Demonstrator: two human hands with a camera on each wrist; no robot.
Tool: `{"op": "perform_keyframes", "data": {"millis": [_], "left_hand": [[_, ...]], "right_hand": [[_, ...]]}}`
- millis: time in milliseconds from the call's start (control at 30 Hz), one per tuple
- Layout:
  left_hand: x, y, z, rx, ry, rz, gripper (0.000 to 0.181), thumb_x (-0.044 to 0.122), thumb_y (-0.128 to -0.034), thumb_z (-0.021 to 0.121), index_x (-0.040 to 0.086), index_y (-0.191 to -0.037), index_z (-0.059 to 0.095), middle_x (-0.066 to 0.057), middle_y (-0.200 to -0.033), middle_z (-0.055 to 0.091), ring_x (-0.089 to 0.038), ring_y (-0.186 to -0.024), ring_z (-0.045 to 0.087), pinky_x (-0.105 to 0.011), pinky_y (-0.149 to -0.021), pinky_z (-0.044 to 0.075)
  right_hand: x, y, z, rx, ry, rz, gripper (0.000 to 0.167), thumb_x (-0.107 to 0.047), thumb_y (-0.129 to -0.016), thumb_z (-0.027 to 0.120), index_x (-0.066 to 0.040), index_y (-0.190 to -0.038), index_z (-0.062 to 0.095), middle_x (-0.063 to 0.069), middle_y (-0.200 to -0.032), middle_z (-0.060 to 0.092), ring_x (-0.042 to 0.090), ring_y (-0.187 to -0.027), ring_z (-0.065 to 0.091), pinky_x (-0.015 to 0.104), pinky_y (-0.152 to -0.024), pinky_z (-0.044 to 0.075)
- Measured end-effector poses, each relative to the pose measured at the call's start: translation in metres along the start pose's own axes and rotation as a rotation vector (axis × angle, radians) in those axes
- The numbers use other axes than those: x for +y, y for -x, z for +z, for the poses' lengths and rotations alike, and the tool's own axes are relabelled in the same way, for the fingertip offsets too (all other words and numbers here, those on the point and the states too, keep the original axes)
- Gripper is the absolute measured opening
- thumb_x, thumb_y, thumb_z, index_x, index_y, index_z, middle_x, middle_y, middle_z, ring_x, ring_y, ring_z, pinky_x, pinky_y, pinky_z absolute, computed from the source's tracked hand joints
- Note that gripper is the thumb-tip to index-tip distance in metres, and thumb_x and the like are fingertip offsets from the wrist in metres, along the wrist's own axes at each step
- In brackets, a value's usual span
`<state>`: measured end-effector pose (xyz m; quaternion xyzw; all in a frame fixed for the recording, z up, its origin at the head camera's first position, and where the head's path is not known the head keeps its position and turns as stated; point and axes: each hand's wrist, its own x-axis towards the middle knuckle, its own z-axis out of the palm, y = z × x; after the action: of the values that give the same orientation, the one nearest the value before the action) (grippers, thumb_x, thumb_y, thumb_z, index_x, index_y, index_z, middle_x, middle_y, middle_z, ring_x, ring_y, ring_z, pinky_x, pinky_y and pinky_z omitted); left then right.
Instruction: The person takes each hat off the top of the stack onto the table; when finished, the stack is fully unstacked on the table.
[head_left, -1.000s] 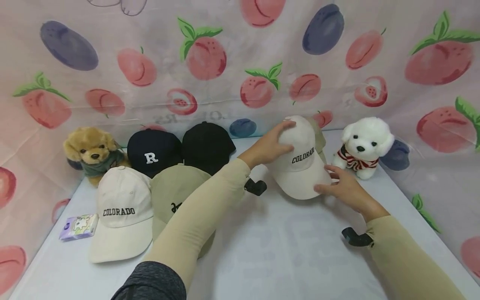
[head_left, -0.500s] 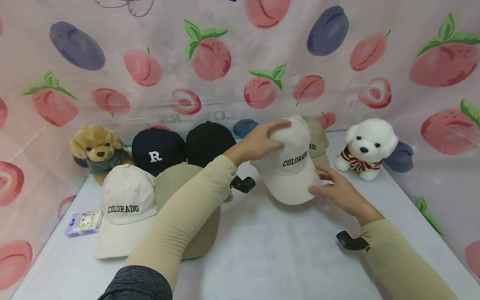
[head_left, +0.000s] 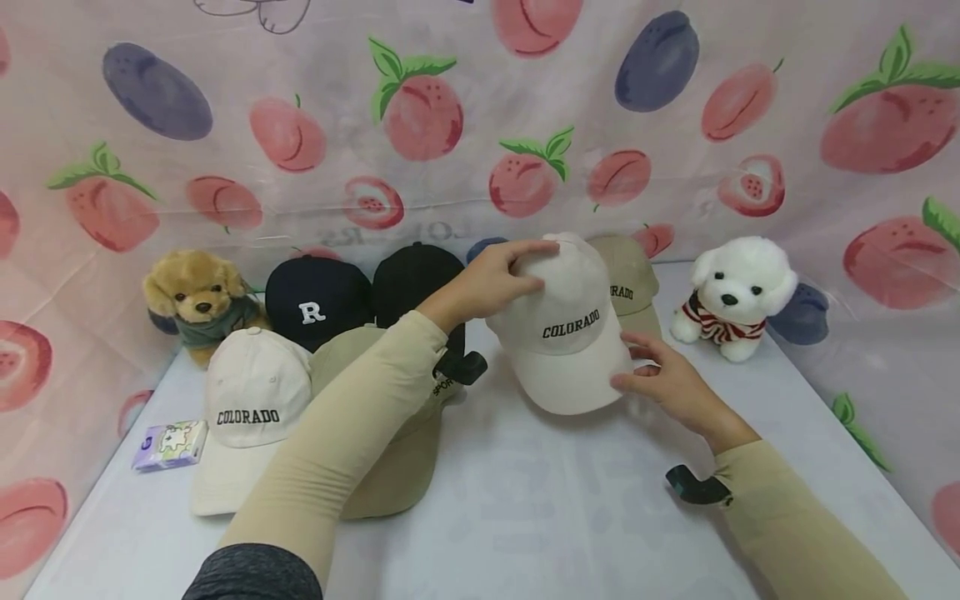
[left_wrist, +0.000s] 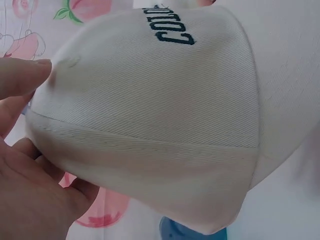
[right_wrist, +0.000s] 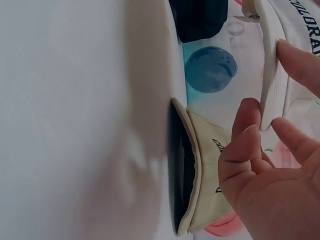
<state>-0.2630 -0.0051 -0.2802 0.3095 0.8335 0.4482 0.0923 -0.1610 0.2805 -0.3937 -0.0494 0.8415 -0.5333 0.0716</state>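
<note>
A white baseball cap (head_left: pixel 573 279) lettered COLORADO is held up over the right part of the table, its brim tilted down toward me. My left hand (head_left: pixel 487 279) grips the top and side of the crown; in the left wrist view its fingers (left_wrist: pixel 35 72) press against the cloth. At the brim's right edge, my right hand (head_left: pixel 675 387) pinches the cap. The right wrist view has this hand's fingers on both faces of the brim (right_wrist: pixel 270 75). Behind the held cap stands a khaki cap (head_left: pixel 628 271), partly hidden by it.
On the left are another white COLORADO cap (head_left: pixel 255 383), an olive cap (head_left: pixel 408 471), a navy R cap (head_left: pixel 318 296) and a black cap (head_left: pixel 416 279). A brown plush dog (head_left: pixel 198 292), a tissue pack (head_left: pixel 171 446) and a white plush dog (head_left: pixel 738 283) stand on the table (head_left: pixel 525 517).
Both hands have carried the white cap to the left and slightly toward me. More of the khaki cap behind it shows now. The view has shifted slightly.
</note>
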Motion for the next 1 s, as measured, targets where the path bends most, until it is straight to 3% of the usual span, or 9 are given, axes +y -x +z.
{"op": "perform_keyframes", "data": {"millis": [233,467,633,833,1000], "left_hand": [[0.001,0.009,-0.009,-0.021,-0.038,0.017,0.049,0.013,-0.0955,0.064,0.021,-0.143,0.057,0.001,-0.150,0.047,-0.012,-0.131,0.045,-0.035,-0.107,0.039],[0.001,0.016,-0.017,-0.046,-0.036,-0.009,0.049,0.007,-0.0963,0.058,0.022,-0.143,0.058,0.000,-0.150,0.046,-0.015,-0.127,0.049,-0.034,-0.101,0.044],[0.001,0.021,-0.019,-0.037,-0.052,0.009,0.048,0.004,-0.0968,0.057,0.019,-0.142,0.059,-0.003,-0.149,0.047,-0.017,-0.122,0.050,-0.035,-0.099,0.046],[0.000,0.025,-0.018,0.010,-0.067,0.053,0.042,0.002,-0.0963,0.059,0.015,-0.136,0.064,-0.005,-0.134,0.055,-0.019,-0.110,0.049,-0.033,-0.092,0.045],[-0.001,0.027,-0.017,0.012,-0.075,0.078,0.040,0.002,-0.0952,0.063,0.015,-0.133,0.066,-0.005,-0.117,0.054,-0.020,-0.096,0.045,-0.031,-0.082,0.041]], "right_hand": [[-0.005,0.003,0.006,-0.027,-0.031,-0.013,0.080,-0.013,-0.091,0.075,0.001,-0.154,0.029,0.029,-0.134,0.045,0.020,-0.096,0.060,0.026,-0.076,0.051],[-0.006,0.005,0.008,-0.047,-0.034,-0.011,0.081,-0.013,-0.091,0.075,0.002,-0.154,0.027,0.026,-0.128,0.048,0.016,-0.092,0.060,0.026,-0.075,0.050],[-0.007,0.006,0.009,-0.056,-0.045,-0.019,0.079,-0.011,-0.091,0.074,0.003,-0.153,0.028,0.026,-0.127,0.048,0.014,-0.088,0.059,0.025,-0.075,0.050],[-0.008,0.006,0.013,-0.063,-0.076,-0.036,0.076,-0.008,-0.090,0.074,0.006,-0.150,0.031,0.027,-0.123,0.049,0.014,-0.086,0.060,0.024,-0.074,0.050],[-0.003,0.006,0.015,-0.095,-0.063,-0.029,0.075,-0.012,-0.090,0.075,0.003,-0.150,0.033,0.030,-0.133,0.046,0.021,-0.093,0.063,0.029,-0.077,0.053]]}}
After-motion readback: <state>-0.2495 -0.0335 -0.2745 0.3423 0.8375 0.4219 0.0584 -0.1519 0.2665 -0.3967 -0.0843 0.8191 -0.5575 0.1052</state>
